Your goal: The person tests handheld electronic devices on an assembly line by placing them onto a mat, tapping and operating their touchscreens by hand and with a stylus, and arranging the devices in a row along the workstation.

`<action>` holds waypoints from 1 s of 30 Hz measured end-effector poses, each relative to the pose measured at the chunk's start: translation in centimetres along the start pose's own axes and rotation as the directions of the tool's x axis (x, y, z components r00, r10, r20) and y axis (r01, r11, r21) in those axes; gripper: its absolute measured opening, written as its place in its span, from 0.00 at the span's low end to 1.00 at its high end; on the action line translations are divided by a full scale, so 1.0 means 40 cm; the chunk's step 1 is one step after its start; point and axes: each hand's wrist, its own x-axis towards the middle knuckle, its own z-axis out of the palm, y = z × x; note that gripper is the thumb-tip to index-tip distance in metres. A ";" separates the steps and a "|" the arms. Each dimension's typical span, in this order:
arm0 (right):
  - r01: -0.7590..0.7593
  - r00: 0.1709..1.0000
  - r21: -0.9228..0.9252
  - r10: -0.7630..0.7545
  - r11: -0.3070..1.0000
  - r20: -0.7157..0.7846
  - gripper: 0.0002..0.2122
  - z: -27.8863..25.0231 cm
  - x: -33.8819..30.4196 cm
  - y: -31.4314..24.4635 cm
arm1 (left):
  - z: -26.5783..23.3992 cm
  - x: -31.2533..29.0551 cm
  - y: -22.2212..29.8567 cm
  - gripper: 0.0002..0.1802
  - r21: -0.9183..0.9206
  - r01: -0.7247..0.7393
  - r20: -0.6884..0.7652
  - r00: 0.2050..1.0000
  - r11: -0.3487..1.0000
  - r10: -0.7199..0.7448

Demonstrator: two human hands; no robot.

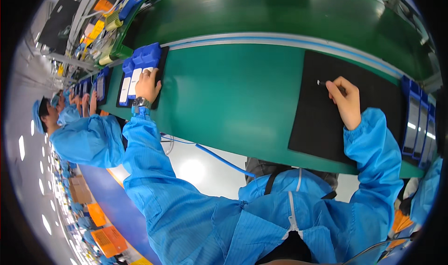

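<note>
My left hand (pixel 148 87), with a watch at the wrist and a ring on a finger, rests on a white flat slab-shaped item in the blue compartment tray (pixel 145 55). Its thumb stands apart from the fingers. Beside it, more white flat items (pixel 125 90) lie in the same tray. Over the black mat (pixel 322 120) at the right, my right hand (pixel 345 99) pinches a short dark pen-like tool (pixel 322 83) with a pale tip. The tool's rear part is hidden by the fingers.
At the far right stands a blue tray (pixel 417 120) of dark, shiny flat panels. A green bench top (pixel 228 97) spans the middle, with a pale rail (pixel 261 37) behind. Green bins hang at the upper left. A co-worker in blue (pixel 88 139) sits close on my left; a blue cable (pixel 224 160) hangs below.
</note>
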 end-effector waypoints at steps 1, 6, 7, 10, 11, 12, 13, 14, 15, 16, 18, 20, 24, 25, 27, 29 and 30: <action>-0.001 1.000 0.011 0.001 1.000 0.003 0.11 0.000 0.006 0.000 | 0.022 0.009 -0.005 0.19 0.174 -0.129 0.012 0.992 0.976 0.129; 0.153 0.988 0.059 -0.151 0.986 -0.043 0.10 -0.015 0.043 0.038 | 0.102 0.012 -0.045 0.20 0.445 -0.044 0.190 0.981 0.895 -0.046; 0.167 0.984 0.094 -0.160 0.981 -0.080 0.11 -0.015 0.048 0.047 | 0.104 0.012 -0.049 0.21 0.485 -0.038 0.184 0.981 0.874 -0.060; 0.233 0.959 0.052 -0.221 0.971 -0.178 0.11 -0.031 0.069 0.074 | 0.060 0.053 -0.013 0.21 0.456 -0.130 0.329 0.944 0.881 -0.031; 0.226 0.960 0.039 -0.216 0.973 -0.175 0.11 -0.033 0.069 0.074 | 0.052 0.053 -0.009 0.20 0.440 -0.167 0.350 0.937 0.882 0.003; 0.226 0.962 0.031 -0.218 0.974 -0.162 0.11 -0.029 0.076 0.074 | 0.050 0.035 -0.018 0.18 0.419 -0.154 0.351 0.936 0.895 -0.004; 0.237 0.953 0.068 -0.218 0.969 -0.212 0.11 -0.028 0.090 0.086 | 0.031 0.053 0.005 0.17 0.389 -0.148 0.342 0.940 0.909 0.006; 0.209 0.954 0.072 -0.187 0.975 -0.232 0.11 -0.034 0.097 0.095 | 0.017 0.059 0.033 0.14 0.305 -0.154 0.361 0.932 0.940 0.036; 0.182 0.955 0.081 -0.157 0.980 -0.250 0.12 -0.036 0.109 0.099 | -0.026 0.071 0.094 0.13 0.252 -0.175 0.349 0.934 0.952 0.080; 0.155 0.962 0.128 -0.120 0.980 -0.246 0.12 -0.050 0.114 0.097 | -0.046 0.062 0.139 0.13 0.199 -0.189 0.341 0.933 0.962 0.113; 0.194 0.946 0.151 -0.144 0.969 -0.290 0.13 -0.083 0.132 0.093 | -0.114 0.086 0.257 0.10 0.083 -0.267 0.269 0.934 0.960 0.236; 0.152 0.947 0.128 -0.107 0.980 -0.304 0.14 -0.107 0.128 0.072 | -0.186 0.104 0.372 0.08 -0.032 -0.354 0.170 0.920 0.935 0.354; 0.133 0.941 0.190 -0.063 0.973 -0.334 0.14 -0.115 0.113 0.076 | -0.321 0.102 0.618 0.07 -0.228 -0.407 0.086 0.896 0.884 0.435; 0.115 0.936 0.208 -0.035 0.971 -0.351 0.14 -0.117 0.111 0.080 | -0.345 0.100 0.676 0.08 -0.255 -0.463 0.047 0.871 0.849 0.489; 0.115 0.932 0.239 -0.022 0.964 -0.362 0.14 -0.116 0.108 0.089 | -0.392 0.087 0.776 0.08 -0.347 -0.485 0.020 0.852 0.803 0.524; 0.114 0.927 0.267 -0.006 0.957 -0.375 0.13 -0.124 0.107 0.091 | -0.422 0.078 0.859 0.07 -0.358 -0.505 0.045 0.831 0.785 0.555; 0.112 0.926 0.276 0.001 0.955 -0.378 0.13 -0.129 0.109 0.083 | -0.435 0.075 0.887 0.07 -0.354 -0.522 0.013 0.827 0.776 0.562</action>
